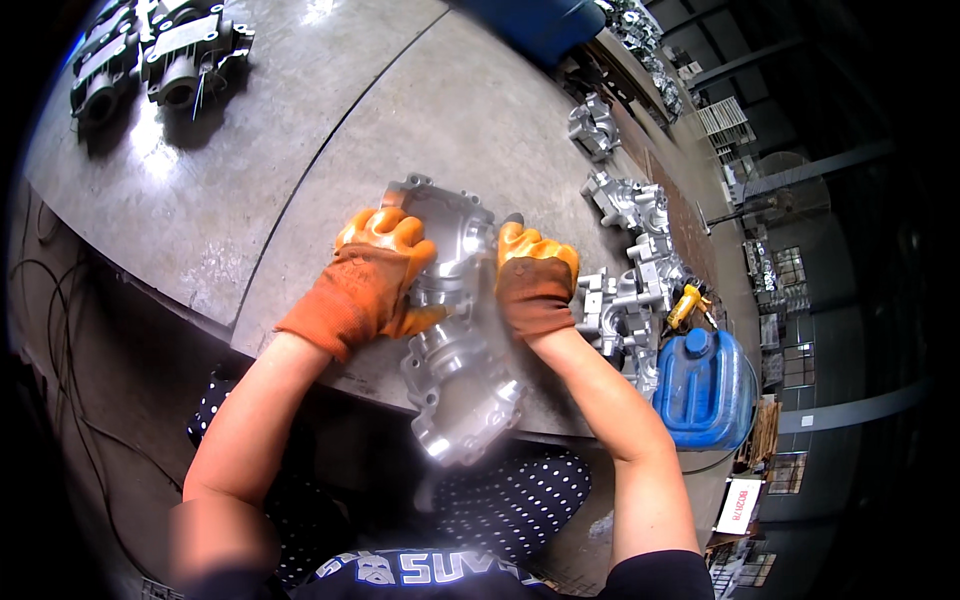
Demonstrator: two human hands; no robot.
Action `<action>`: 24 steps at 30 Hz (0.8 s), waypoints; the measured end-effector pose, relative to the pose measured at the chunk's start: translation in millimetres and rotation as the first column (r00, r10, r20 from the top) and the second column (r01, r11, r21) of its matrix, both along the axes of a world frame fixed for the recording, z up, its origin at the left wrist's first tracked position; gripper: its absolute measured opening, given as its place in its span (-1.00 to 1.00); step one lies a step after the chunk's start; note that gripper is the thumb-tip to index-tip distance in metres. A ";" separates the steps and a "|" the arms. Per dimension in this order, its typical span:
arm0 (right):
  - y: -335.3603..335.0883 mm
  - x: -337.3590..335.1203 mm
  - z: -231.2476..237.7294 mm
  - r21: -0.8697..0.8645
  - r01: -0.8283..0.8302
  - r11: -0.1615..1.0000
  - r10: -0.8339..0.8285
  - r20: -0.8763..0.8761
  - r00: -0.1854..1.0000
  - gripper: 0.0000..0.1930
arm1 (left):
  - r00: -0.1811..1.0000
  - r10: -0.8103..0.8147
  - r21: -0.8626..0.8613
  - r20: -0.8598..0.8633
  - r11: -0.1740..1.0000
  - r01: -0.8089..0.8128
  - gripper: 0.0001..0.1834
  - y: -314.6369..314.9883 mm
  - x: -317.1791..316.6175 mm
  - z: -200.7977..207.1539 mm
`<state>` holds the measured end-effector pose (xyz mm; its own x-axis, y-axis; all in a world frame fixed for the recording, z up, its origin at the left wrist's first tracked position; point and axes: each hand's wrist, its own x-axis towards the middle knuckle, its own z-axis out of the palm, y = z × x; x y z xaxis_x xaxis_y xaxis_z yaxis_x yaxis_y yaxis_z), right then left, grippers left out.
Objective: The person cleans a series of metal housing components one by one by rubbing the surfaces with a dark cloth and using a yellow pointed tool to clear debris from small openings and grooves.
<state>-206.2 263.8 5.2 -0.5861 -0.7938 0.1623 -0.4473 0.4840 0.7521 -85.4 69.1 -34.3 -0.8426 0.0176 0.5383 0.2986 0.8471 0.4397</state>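
A long, shiny silver metal casting [462,355] with round openings and bolt bosses lies at the front edge of the table, its near end jutting out over my lap. My left hand [380,265], in an orange-coated work glove, is closed on the casting's left side, with the thumb across its middle. Beside the casting's right side is my right hand [535,275], also gloved and closed in a fist. A small dark tip shows above its fingers; the rest of whatever it holds is hidden.
Several silver castings [625,300] line the table's right side, near a yellow tool [685,306] and a blue jerrycan [700,390]. Darker castings [185,60] stand at the far left. A blue container [545,25] is at the back. A seam crosses the grey tabletop [270,130].
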 end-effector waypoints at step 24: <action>-39.5 -14.0 64.0 0.379 -0.119 0.918 -0.157 0.621 0.768 -0.85 | 0.962 -0.261 -0.090 0.084 0.959 0.268 -0.61 -57.9 -13.6 10.3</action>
<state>-220.2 224.3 69.2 -0.4577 -0.6955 -0.5540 -0.8746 0.2400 0.4213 -99.0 11.2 -24.0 -0.8364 0.2955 0.4616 0.4890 0.7826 0.3852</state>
